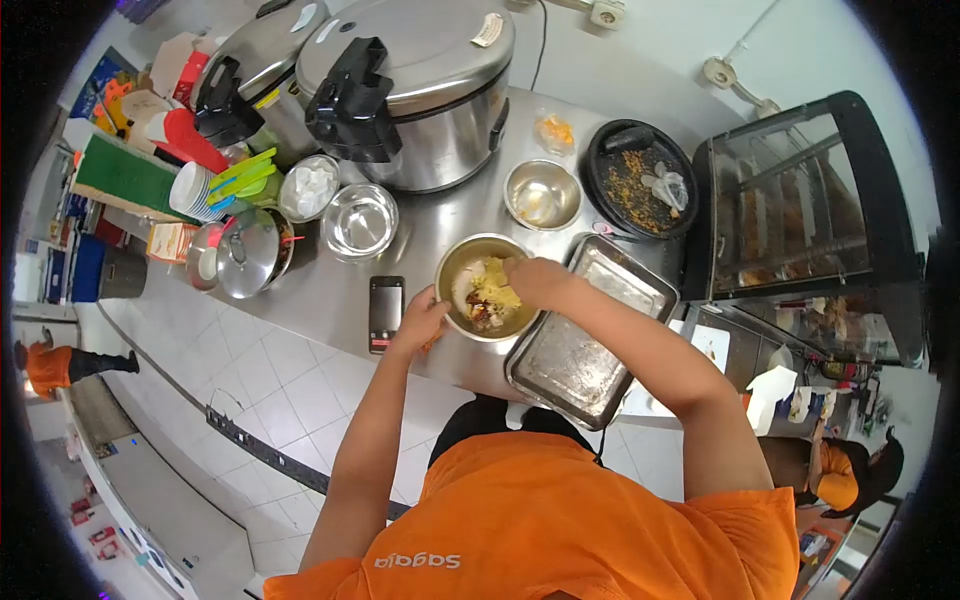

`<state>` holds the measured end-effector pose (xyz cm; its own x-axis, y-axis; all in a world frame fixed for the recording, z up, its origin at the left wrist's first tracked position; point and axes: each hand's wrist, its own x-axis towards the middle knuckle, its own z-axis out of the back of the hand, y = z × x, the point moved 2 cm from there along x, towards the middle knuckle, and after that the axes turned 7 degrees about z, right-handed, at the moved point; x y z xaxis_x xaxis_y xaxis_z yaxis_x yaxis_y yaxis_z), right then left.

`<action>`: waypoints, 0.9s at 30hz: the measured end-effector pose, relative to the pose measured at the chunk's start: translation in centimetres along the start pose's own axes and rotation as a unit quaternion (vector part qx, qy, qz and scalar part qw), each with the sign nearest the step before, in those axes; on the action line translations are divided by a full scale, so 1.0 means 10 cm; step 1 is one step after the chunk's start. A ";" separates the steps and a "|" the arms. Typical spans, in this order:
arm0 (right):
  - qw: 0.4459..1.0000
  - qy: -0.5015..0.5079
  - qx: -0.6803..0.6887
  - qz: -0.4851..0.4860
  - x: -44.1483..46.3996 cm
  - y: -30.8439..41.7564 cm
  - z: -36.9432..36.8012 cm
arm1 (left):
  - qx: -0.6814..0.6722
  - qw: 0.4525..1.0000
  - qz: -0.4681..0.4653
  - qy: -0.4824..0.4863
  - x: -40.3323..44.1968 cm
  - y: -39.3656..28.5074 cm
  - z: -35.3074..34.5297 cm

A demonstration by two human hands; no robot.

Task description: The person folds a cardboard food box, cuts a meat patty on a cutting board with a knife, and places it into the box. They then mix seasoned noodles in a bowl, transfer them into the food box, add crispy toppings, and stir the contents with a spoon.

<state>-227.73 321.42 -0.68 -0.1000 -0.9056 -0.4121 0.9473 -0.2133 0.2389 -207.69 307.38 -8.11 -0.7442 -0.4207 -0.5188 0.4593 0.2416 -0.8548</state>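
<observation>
A metal mixing bowl [487, 240] stands on the steel counter in front of me. Inside it lie a yellow mash [503, 292], pale white matter and some dark reddish bits. My left hand [424, 318] grips the bowl's left rim. Over the right side of the bowl, my right hand [538, 283] reaches in with curled fingers at the yellow mash; what they hold, if anything, is hidden. A phone [386, 314] lies left of the bowl, close to my left hand. Under my right forearm is a worn metal baking tray [590, 330], right beside the bowl.
Behind are a smaller metal bowl [542, 195], a black pan [640, 180] with brown crumbs, and large rice cookers [410, 100]. Further left stand a shiny bowl [360, 222] and a lidded pot [250, 253]. A glass display case [800, 210] is at right. Two other people in orange are further off.
</observation>
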 end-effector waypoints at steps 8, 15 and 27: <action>0.977 -0.192 -0.061 0.070 -0.77 0.41 0.04 | -0.125 0.992 0.003 -0.012 -0.55 0.01 -0.20; 0.926 -0.357 0.123 -0.007 -1.91 0.04 0.13 | -0.080 0.992 -0.055 0.077 -1.04 -0.54 -1.06; 0.800 -0.457 0.233 -0.311 -4.20 -0.35 -0.64 | -0.072 0.970 -0.031 0.229 -1.10 -0.53 -3.23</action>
<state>-224.89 362.57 10.12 -0.8907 -0.4147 0.1861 0.4326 -0.6478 0.6271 -217.63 338.97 1.72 -0.9210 -0.0128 -0.3894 0.3589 0.3609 -0.8608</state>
